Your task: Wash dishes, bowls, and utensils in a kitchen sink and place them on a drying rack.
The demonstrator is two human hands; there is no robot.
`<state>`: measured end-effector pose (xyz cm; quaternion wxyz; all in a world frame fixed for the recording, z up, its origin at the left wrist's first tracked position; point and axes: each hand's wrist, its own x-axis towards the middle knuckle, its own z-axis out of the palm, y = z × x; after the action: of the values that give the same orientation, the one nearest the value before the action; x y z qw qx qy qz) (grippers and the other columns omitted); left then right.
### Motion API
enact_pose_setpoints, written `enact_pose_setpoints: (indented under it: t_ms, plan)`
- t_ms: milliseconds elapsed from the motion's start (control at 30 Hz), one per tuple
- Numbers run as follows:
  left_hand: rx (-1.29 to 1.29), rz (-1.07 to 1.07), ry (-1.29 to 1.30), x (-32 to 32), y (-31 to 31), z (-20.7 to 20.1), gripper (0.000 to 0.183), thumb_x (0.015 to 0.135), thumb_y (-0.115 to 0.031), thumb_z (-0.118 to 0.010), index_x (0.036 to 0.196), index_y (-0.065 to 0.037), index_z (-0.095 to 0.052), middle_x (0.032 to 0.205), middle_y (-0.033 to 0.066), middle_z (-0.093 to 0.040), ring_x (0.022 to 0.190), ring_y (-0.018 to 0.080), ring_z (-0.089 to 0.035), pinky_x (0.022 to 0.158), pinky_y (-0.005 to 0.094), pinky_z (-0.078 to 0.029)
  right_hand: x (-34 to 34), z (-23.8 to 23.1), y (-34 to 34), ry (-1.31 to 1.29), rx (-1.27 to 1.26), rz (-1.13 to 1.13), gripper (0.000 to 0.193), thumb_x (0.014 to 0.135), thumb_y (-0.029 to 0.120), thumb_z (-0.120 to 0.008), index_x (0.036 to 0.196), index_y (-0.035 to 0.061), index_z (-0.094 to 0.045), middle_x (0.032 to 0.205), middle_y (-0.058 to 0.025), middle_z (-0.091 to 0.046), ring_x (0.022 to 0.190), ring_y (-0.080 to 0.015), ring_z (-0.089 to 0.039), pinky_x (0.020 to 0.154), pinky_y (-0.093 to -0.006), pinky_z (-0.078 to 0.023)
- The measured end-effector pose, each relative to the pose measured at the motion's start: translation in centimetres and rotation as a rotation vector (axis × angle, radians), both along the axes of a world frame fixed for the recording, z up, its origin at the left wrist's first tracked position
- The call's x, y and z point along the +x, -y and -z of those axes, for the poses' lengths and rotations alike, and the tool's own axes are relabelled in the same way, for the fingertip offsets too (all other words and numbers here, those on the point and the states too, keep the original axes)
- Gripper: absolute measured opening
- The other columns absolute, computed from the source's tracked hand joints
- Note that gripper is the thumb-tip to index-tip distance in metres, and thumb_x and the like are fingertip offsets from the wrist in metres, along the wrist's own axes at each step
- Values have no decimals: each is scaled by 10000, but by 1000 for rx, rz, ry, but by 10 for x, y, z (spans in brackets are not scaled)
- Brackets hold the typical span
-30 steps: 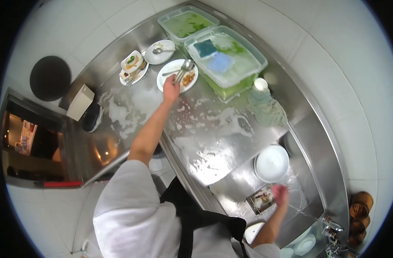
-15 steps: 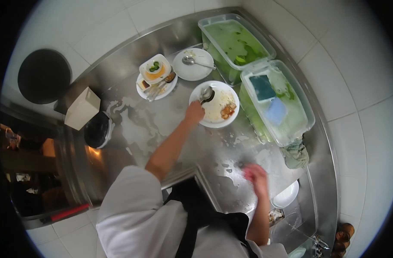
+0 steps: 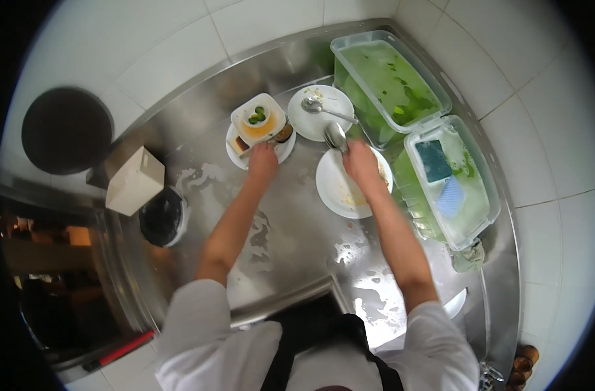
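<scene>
My right hand (image 3: 360, 163) is closed on the handles of spoons (image 3: 335, 135), whose bowls point away from me. Below that hand is a round white plate (image 3: 336, 189) with food scraps, partly hidden by my forearm. My left hand (image 3: 263, 163) reaches to another white plate (image 3: 288, 154), its fingers closed around cutlery (image 3: 271, 141) that they mostly hide. On this plate sit a square white dish (image 3: 242, 119) with orange sauce, a small cup of green pieces (image 3: 257, 115) and a piece of food (image 3: 240, 144). Behind them, a white plate (image 3: 304, 124) bears one spoon (image 3: 326, 111).
Two clear tubs of greenish water (image 3: 392, 85) stand at the right, the nearer tub (image 3: 489, 208) with a dark green pad (image 3: 433, 161) and a blue cloth (image 3: 450, 197). A cream container (image 3: 136, 182) and a black-lined bin (image 3: 162, 218) stand left. A crumpled cloth (image 3: 468, 258) lies right.
The spoons passed from my left hand to my right, which came up from the near right. My left hand moved left to the cutlery on the stacked plate. The view shifted slightly.
</scene>
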<state>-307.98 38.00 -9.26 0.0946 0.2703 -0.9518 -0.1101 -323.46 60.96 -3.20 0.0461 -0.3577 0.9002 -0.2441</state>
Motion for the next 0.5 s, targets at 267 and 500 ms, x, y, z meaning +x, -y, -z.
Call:
enact_pose_setpoints:
  t_ms: [267, 500]
  plan:
    - [-473, 65, -82, -15, -12, 64, 403, 831, -46, -486, 1219, 63, -479, 1185, 192, -509, 1139, 332, -464, 1000, 407, -381, -59, 56, 128, 9, 375, 39, 220, 845, 158, -549, 976, 60, -696, 967, -149, -695, 881, -300, -683, 732, -405, -542]
    - [-396, -15, 141, -21, -3, 42, 454, 817, -86, -532, 1240, 63, -463, 1168, 182, -516, 1155, 327, -453, 1003, 412, -368, 68, -4, -78, 573, -258, 106, 293, 890, 283, -614, 855, -8, -609, 625, -90, -581, 583, -164, -543, 560, -330, -438]
